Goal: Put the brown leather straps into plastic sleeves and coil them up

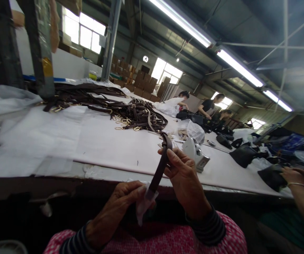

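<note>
A dark brown leather strap (158, 173) slants between my two hands just above the table's front edge. My right hand (183, 173) pinches its upper part, thumb on top, near a loop where the strap bends over. Below it, my left hand (128, 197) is closed on the strap's lower end, which is wrapped in a thin translucent plastic piece (144, 204). Beyond my hands lies a heap of similar straps (141, 114) with gold-coloured clasps. A white tape dispenser (198, 155) stands right of my right hand.
The white-covered table (109, 148) runs across in front of me, with plastic sheeting (30, 137) on its left part. Dark bags (243, 155) and clear plastic lie to the right, near another person's hand (294, 176). Further people work behind. A metal post (42, 53) rises at left.
</note>
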Tool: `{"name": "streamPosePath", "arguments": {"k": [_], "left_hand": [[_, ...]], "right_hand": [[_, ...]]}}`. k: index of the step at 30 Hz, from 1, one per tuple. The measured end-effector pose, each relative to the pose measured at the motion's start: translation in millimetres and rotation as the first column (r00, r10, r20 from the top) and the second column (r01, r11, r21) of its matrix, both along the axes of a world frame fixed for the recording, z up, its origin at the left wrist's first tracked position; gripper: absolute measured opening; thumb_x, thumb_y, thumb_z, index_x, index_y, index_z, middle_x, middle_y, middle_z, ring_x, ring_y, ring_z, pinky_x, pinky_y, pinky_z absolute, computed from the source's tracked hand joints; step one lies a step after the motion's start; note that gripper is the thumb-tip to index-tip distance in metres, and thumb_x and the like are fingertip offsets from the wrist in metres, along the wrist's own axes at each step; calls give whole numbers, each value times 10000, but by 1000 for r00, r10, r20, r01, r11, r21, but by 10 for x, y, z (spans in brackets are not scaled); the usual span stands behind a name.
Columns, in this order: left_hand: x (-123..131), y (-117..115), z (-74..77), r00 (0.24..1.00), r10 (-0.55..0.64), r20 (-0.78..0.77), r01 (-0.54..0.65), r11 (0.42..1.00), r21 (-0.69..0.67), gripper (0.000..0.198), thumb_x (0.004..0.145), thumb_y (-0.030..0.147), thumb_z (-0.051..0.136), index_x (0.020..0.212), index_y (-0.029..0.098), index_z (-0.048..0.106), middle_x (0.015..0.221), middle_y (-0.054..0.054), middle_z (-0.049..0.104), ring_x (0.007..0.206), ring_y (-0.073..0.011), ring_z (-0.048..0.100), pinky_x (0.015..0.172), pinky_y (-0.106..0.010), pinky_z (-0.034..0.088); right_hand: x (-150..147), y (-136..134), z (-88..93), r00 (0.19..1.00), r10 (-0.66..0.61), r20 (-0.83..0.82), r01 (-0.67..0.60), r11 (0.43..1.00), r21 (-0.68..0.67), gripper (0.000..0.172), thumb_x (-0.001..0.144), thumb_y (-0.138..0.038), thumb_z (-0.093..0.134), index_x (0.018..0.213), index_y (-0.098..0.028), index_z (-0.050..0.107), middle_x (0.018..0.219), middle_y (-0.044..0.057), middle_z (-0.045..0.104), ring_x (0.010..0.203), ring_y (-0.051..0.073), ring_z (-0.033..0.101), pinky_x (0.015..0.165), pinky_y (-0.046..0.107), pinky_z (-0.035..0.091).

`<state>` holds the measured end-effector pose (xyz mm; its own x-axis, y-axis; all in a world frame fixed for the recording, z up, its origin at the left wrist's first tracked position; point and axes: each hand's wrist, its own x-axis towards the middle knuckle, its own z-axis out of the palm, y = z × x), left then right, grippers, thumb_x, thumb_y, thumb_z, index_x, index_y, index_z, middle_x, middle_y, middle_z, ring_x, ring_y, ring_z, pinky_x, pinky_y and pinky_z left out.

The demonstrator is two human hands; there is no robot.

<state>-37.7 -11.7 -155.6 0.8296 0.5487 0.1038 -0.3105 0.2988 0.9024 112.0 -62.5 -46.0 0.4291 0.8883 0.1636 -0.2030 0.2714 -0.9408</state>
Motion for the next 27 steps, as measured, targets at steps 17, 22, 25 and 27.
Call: {"name": "streamPosePath", "arguments": {"k": [17, 22, 25, 27], "left_hand": [[-34, -153, -143, 913, 371, -171, -392, 914, -107, 442, 849, 591, 708, 745, 164, 657, 573, 25, 558, 459, -73, 390, 429, -179, 303], [-286, -287, -115, 906, 382, -183, -394, 919, -32, 512, 841, 648, 687, 696, 158, 654, 525, 23, 494, 452, -67, 362, 436, -196, 262], [-381, -335, -91, 932, 303, -200, -329, 937, -114, 498, 835, 644, 701, 730, 160, 644, 554, 24, 490, 488, -72, 376, 461, -194, 268], [-409, -332, -109, 947, 255, -193, -282, 951, -128, 492, 849, 638, 691, 730, 165, 622, 561, 29, 485, 491, -73, 367, 460, -195, 266]], "right_hand": [[-216, -260, -1029, 997, 81, -18, -83, 973, -216, 334, 871, -470, 760, 804, -159, 660, 653, -4, 591, 519, 82, 467, 480, 200, 353], [-221, -177, -1138, 873, 267, -408, -377, 901, -216, 507, 834, -624, 727, 975, -138, 695, 670, 22, 641, 423, 47, 412, 393, 167, 207], [-201, -89, -1031, 804, 265, -533, -404, 901, -161, 460, 807, -513, 804, 1068, -144, 719, 844, 52, 694, 499, 30, 439, 404, 128, 238], [-170, -30, -934, 799, 257, -544, -380, 917, -125, 395, 776, -399, 857, 1043, -137, 730, 840, 37, 682, 524, 23, 429, 399, 104, 247]]}}
